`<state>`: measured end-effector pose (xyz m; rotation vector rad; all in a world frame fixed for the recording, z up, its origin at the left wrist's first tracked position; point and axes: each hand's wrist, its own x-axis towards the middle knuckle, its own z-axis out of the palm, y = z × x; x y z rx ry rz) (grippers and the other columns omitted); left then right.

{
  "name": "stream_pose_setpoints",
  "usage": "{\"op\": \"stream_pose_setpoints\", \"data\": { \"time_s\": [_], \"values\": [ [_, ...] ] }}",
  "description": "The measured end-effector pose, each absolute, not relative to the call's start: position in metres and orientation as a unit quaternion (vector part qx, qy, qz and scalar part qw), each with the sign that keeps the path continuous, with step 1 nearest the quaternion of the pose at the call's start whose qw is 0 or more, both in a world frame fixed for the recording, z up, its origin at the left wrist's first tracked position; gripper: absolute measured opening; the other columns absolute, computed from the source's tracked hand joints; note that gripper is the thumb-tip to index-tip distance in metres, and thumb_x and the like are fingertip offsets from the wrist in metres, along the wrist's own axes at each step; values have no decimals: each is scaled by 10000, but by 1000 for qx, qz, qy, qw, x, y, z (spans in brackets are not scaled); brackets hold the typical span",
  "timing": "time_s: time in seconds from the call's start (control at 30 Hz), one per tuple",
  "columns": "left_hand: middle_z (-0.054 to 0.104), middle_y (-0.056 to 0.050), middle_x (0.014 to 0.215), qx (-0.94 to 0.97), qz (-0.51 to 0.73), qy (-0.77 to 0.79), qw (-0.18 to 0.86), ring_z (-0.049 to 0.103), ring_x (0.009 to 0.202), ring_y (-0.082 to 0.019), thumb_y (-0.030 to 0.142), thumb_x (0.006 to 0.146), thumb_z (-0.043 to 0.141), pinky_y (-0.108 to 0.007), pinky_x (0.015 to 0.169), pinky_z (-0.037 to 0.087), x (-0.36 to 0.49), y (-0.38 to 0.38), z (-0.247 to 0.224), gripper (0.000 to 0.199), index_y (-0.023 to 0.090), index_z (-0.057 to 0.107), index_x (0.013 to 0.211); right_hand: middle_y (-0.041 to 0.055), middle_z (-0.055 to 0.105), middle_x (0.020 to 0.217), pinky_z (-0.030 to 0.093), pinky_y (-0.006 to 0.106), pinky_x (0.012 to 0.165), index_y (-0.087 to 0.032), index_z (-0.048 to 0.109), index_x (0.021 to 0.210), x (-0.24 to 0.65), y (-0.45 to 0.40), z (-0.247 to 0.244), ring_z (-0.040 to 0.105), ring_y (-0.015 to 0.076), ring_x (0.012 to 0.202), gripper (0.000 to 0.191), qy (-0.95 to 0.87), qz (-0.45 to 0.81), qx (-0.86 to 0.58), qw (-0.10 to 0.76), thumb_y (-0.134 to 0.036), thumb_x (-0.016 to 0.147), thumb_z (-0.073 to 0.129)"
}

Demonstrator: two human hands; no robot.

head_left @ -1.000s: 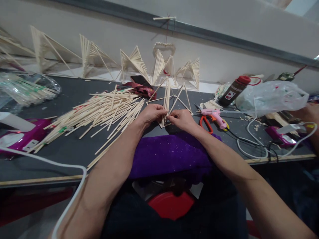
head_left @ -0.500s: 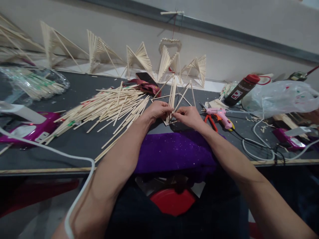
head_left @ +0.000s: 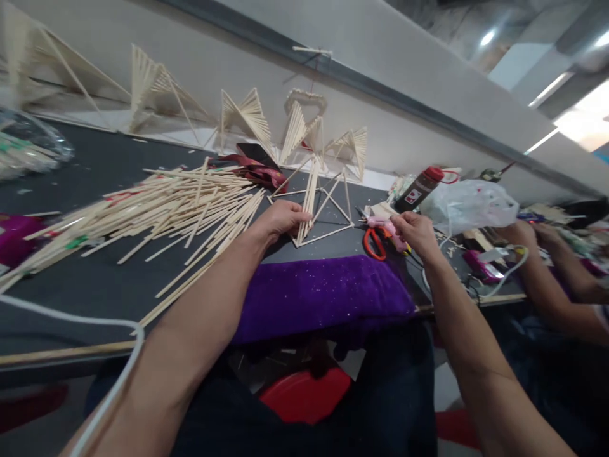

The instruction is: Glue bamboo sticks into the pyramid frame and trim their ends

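Note:
My left hand (head_left: 285,219) pinches the lower part of several thin wooden sticks (head_left: 311,187), standing close together in a small triangular stick frame (head_left: 328,237) on the table. To the right, my right hand (head_left: 416,233) has its fingers closed at the handle of a pink glue gun (head_left: 382,223); the fingers partly cover the handle. Just in front of the glue gun lies a hand tool with orange-red handles (head_left: 374,244), its jaws partly hidden. A loose pile of wooden sticks (head_left: 190,200) spreads left of my left hand.
Finished stick models (head_left: 247,117) line the wall. A purple cloth (head_left: 318,295) covers the table's front edge. A dark bottle with red cap (head_left: 419,190) and a plastic bag (head_left: 471,203) stand at right. Another person's hands (head_left: 528,244) are farther right. A white cable (head_left: 114,381) crosses my left forearm.
My right hand has left the sticks and moved right to the glue gun. My left hand keeps hold of the sticks. The view has turned right, bringing another person's arms into sight.

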<state>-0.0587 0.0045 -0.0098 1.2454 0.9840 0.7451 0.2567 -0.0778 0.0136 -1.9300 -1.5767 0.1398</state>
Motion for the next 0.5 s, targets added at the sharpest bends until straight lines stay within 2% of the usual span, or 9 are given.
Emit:
{"op": "stream_pose_setpoints", "data": {
  "time_s": [0.13, 0.23, 0.3, 0.4, 0.5],
  "values": [
    [657, -88, 619, 531, 327, 438, 648, 560, 473, -116, 145, 731, 674, -262, 505, 448, -58, 5, -8, 124, 123, 610, 627, 40, 604, 548, 317, 256, 542, -164, 589, 580, 294, -81, -5, 519, 138, 545, 475, -567, -18, -792, 225, -512, 855, 418],
    [656, -90, 618, 527, 326, 438, 652, 570, 479, -122, 150, 729, 679, -268, 513, 459, -59, 4, -6, 116, 125, 617, 634, 55, 683, 746, 324, 257, 581, -168, 661, 784, 294, -81, -10, 571, 164, 666, 414, -549, -46, -808, 210, -542, 806, 486],
    [656, -87, 618, 528, 326, 437, 651, 566, 472, -121, 157, 718, 686, -266, 503, 455, -59, 3, -6, 110, 124, 620, 637, 61, 693, 816, 326, 256, 592, -171, 668, 898, 289, -80, -9, 587, 179, 715, 441, -544, -31, -817, 188, -570, 752, 547],
    [653, -75, 610, 535, 325, 431, 650, 542, 451, -107, 163, 708, 685, -249, 478, 428, -59, 2, -7, 104, 120, 622, 637, 48, 659, 668, 323, 256, 569, -167, 681, 820, 284, -78, -8, 566, 170, 637, 454, -548, 59, -820, 153, -594, 727, 561],
    [654, -69, 608, 538, 322, 431, 649, 542, 454, -105, 157, 716, 664, -246, 483, 422, -59, 2, -9, 104, 120, 618, 631, 22, 602, 557, 322, 252, 537, -160, 673, 715, 285, -76, -9, 511, 138, 540, 438, -548, 133, -804, 186, -585, 718, 568]
  ]
}}
